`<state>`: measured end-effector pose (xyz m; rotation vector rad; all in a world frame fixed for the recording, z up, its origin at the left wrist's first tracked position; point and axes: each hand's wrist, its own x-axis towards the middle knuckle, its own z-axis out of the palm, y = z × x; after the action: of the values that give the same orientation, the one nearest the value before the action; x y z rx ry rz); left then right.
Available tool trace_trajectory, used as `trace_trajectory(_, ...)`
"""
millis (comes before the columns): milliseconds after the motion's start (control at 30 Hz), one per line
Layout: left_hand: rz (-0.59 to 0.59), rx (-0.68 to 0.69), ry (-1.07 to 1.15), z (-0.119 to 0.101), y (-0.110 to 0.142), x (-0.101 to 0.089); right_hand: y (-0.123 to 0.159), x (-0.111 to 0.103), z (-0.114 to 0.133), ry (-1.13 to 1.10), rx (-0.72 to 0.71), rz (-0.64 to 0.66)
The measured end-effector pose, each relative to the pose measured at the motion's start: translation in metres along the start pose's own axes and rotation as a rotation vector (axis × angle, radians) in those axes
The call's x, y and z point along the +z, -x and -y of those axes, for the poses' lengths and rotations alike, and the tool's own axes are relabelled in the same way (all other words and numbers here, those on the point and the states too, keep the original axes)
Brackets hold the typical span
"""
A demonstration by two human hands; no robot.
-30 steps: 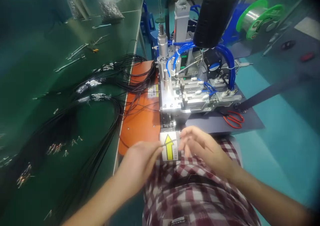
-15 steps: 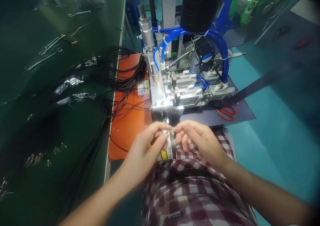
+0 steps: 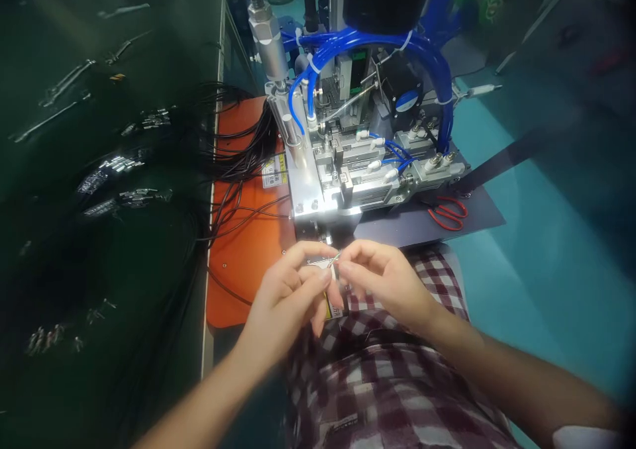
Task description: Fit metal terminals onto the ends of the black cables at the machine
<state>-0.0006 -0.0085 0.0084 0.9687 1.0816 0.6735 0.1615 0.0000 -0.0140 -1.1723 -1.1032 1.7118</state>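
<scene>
Just in front of the machine's near edge, my left hand (image 3: 288,293) and my right hand (image 3: 385,278) meet at the fingertips. Thin wires (image 3: 334,260) show between them, small and partly covered by the fingers. The thumb and forefinger of my left hand pinch one side, its other fingers curled below. Pressed close from the right, the fingertips of my right hand grip the other side. Under the hands a label with yellow and white areas (image 3: 336,306) is partly hidden. The machine (image 3: 308,177) has metal blocks and blue air tubes (image 3: 342,38).
Black cables (image 3: 243,164) run over an orange board (image 3: 238,263) to the dark green table (image 3: 114,250) on the left. Wrenches (image 3: 67,85) and bundled metal-tipped cable ends (image 3: 116,164) lie there. Red-handled scissors (image 3: 448,212) rest on the machine's grey base (image 3: 477,227).
The fingertips have come closer together around the wires, and my right hand has shifted slightly left. My left hand's lower fingers now extend below. The view has shifted a little to the right.
</scene>
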Motion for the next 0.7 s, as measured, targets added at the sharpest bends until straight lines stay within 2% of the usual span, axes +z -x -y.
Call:
trace_trajectory(100,-0.032,-0.005,0.08,0.004,0.0,0.001,0.004,0.004,-0.004,0.047,-0.016,-0.028)
trace_trajectory(333,-0.221,-0.058,0.015,0.009,0.001,0.001,0.012,0.007,-0.012,0.322,-0.237,-0.12)
trace_trajectory(500,-0.238,-0.094,0.026,0.009,-0.001,0.0,0.007,-0.003,-0.006,0.291,-0.146,0.007)
trace_trajectory(700,-0.237,-0.099,0.033,0.007,-0.001,0.0,0.003,-0.008,0.002,0.146,-0.087,0.0)
